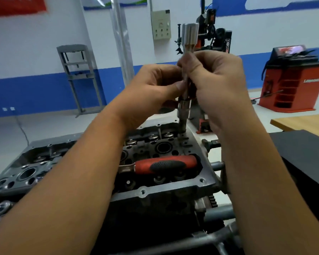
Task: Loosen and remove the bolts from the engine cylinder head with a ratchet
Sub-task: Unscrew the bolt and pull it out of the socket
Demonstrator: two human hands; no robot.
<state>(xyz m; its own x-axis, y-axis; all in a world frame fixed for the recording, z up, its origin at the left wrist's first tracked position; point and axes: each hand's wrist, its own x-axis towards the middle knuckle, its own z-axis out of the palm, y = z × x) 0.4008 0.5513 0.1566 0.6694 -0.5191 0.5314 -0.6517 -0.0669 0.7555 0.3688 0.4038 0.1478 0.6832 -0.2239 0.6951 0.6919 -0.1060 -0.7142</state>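
Both forearms are reaching over the cylinder head (pixel 206 183); the left hand (pixel 151 89) and right hand (pixel 215 80) are pinching an upright extension bar (pixel 184 111), spinning a loosened bolt out by fingers while the ratchet (pixel 166 165) is lying spare on the head

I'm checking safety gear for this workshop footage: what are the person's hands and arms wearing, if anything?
Nothing shows. The left hand and the right hand are bare, with no gloves, and no ring is visible on either. Both forearms are bare from wrist to the frame's lower edge: no sleeves, cuffs, watch or wristband in view. The fingernails are short.
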